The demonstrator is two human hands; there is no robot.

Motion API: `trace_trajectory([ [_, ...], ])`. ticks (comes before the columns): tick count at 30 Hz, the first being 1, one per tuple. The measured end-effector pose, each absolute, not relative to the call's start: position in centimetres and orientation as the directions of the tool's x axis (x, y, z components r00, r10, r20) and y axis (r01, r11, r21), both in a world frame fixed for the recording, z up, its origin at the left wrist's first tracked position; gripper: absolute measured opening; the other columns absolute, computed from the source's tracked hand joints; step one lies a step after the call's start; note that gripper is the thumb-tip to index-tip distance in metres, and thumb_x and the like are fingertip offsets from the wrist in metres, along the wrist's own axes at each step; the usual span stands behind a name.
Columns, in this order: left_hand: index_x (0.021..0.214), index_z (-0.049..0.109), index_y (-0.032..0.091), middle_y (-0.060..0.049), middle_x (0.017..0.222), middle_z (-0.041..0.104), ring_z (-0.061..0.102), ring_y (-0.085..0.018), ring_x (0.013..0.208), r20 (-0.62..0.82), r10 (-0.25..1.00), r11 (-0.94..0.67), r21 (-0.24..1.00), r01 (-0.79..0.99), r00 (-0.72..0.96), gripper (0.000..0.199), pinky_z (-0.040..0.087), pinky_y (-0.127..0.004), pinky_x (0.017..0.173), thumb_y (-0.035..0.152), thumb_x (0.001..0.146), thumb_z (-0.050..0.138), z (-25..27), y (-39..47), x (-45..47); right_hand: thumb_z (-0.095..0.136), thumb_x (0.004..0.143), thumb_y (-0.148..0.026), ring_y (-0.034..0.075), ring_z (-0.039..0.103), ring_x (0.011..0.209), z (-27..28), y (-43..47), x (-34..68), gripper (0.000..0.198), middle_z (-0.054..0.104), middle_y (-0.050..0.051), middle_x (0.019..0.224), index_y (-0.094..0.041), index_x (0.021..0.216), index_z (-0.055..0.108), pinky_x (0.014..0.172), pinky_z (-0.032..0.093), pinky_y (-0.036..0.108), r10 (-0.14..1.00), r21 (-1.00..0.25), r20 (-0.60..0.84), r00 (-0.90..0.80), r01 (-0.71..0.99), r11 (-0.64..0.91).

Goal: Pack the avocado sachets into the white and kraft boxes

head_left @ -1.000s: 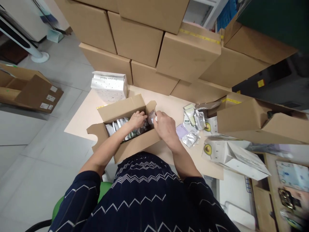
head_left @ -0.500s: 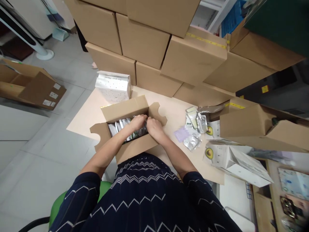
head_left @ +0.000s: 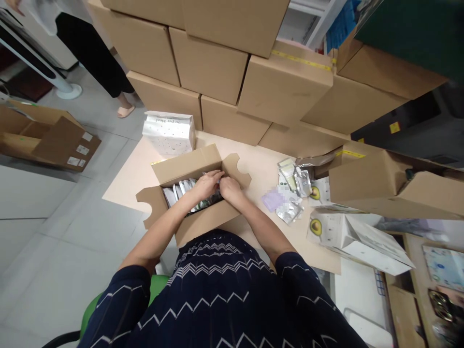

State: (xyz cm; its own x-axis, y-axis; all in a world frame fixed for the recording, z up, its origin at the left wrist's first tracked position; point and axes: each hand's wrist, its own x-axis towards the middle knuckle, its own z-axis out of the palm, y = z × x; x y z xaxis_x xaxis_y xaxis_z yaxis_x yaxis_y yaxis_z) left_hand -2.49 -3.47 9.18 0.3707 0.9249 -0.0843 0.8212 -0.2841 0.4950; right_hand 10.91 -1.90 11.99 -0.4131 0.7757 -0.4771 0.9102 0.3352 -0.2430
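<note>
Near the frame's centre, the left hand (head_left: 207,185) and right hand (head_left: 230,189) meet inside an open carton (head_left: 205,223); packed pouches (head_left: 178,190) lie left of the fingers and beneath them. Fingertips are hidden, their grip impossible to tell.

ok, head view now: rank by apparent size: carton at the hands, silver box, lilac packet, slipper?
1. Carton, flaps open
2. Silver box
3. Lilac packet
4. Slipper; farther off, so its true size is unsure

The box (head_left: 205,223) is brown — its pouches (head_left: 178,190) silvery-white.
</note>
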Motion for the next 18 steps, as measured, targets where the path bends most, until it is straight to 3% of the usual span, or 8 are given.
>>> trace_trajectory([
  [3, 0.135, 0.06, 0.02, -0.011, 0.144, 0.06, 0.057, -0.024, 0.133, 0.119, 0.962, -0.265, 0.61, 0.747, 0.244, 0.042, 0.045, -0.042, 0.115, 0.028, 0.094, 0.056, 11.3, -8.0, -6.2, 0.052, 0.099, -0.024, 0.029, 0.072, 0.106, 13.6, -2.4, 13.4, 0.029, 0.074, 0.021, 0.111, -0.008, 0.117, 0.07, 0.089, 0.053, 0.034, 0.846, -0.326, -0.375, -0.378, 0.908, 0.262],
  [6, 0.121, 0.067, 0.024, -0.006, 0.126, 0.07, 0.063, -0.022, 0.121, 0.281, 0.94, -0.073, 0.719, 0.691, -0.192, 0.031, 0.047, -0.042, 0.112, 0.034, 0.093, 0.057, 12.0, -13.4, -11.8, 0.05, 0.099, -0.035, 0.022, 0.072, 0.095, 14.2, -2.3, 17.8, 0.029, 0.077, 0.011, 0.101, -0.018, 0.103, 0.073, 0.087, 0.052, 0.031, 0.951, -0.57, -0.135, -0.278, 0.807, 0.155],
  [7, 0.114, 0.068, 0.022, -0.006, 0.12, 0.071, 0.064, -0.021, 0.117, 0.318, 0.851, 0.015, 0.782, 0.623, -0.419, 0.027, 0.048, -0.042, 0.109, 0.033, 0.091, 0.059, 11.6, -15.1, -13.7, 0.049, 0.099, -0.037, 0.02, 0.072, 0.09, 13.9, -2.0, 19.5, 0.03, 0.077, 0.008, 0.097, -0.019, 0.1, 0.073, 0.085, 0.052, 0.029, 0.976, -0.648, -0.065, -0.206, 0.753, 0.116],
  [8, 0.107, 0.068, 0.02, -0.005, 0.111, 0.071, 0.066, -0.02, 0.11, 0.328, 0.68, 0.069, 0.862, 0.502, -0.656, 0.023, 0.05, -0.04, 0.106, 0.033, 0.088, 0.061, 10.9, -16.6, -15.6, 0.049, 0.098, -0.039, 0.019, 0.071, 0.085, 13.2, -1.7, 21.1, 0.03, 0.077, 0.006, 0.092, -0.019, 0.098, 0.072, 0.081, 0.053, 0.028, 0.992, -0.706, -0.022, -0.122, 0.704, 0.071],
  [10, 0.101, 0.064, 0.02, 0.0, 0.097, 0.068, 0.066, -0.013, 0.09, 0.111, 0.334, 0.063, 0.988, 0.139, -0.936, 0.024, 0.053, -0.035, 0.096, 0.03, 0.079, 0.066, 8.9, -19.1, -18.3, 0.052, 0.093, -0.041, 0.017, 0.068, 0.073, 11.1, -0.6, 23.6, 0.03, 0.074, 0.005, 0.082, -0.018, 0.092, 0.071, 0.073, 0.053, 0.027, 1.0, -0.768, -0.014, 0.012, 0.64, -0.019],
  [13, 0.094, 0.06, 0.02, 0.003, 0.077, 0.063, 0.061, -0.011, 0.067, -0.118, 0.329, 0.118, 0.99, -0.083, -0.937, 0.027, 0.055, -0.033, 0.076, 0.031, 0.072, 0.07, 5.7, -21.3, -19.3, 0.056, 0.087, -0.046, 0.013, 0.06, 0.057, 7.4, 1.0, 24.6, 0.032, 0.07, 0.002, 0.074, -0.017, 0.085, 0.068, 0.059, 0.049, 0.025, 0.982, -0.822, -0.178, 0.064, 0.54, -0.184],
  [16, 0.094, 0.065, 0.019, -0.003, 0.083, 0.07, 0.067, -0.017, 0.074, -0.279, 0.475, 0.168, 0.96, -0.225, -0.835, 0.038, 0.054, -0.032, 0.071, 0.042, 0.067, 0.079, 3.9, -21.6, -17.2, 0.059, 0.082, -0.056, 0.012, 0.058, 0.058, 5.3, 1.9, 22.8, 0.042, 0.069, 0.002, 0.079, -0.017, 0.092, 0.069, 0.054, 0.045, 0.023, 0.948, -0.893, -0.319, -0.024, 0.342, -0.292],
  [18, 0.105, 0.068, 0.021, -0.006, 0.098, 0.073, 0.068, -0.018, 0.084, -0.332, 0.601, 0.168, 0.942, -0.292, -0.727, 0.05, 0.053, -0.03, 0.074, 0.055, 0.07, 0.078, 3.7, -20.9, -15.5, 0.061, 0.08, -0.06, 0.014, 0.063, 0.069, 4.9, 2.0, 20.9, 0.049, 0.071, 0.004, 0.089, -0.017, 0.102, 0.07, 0.06, 0.049, 0.024, 0.945, -0.935, -0.306, -0.113, 0.222, -0.276],
])
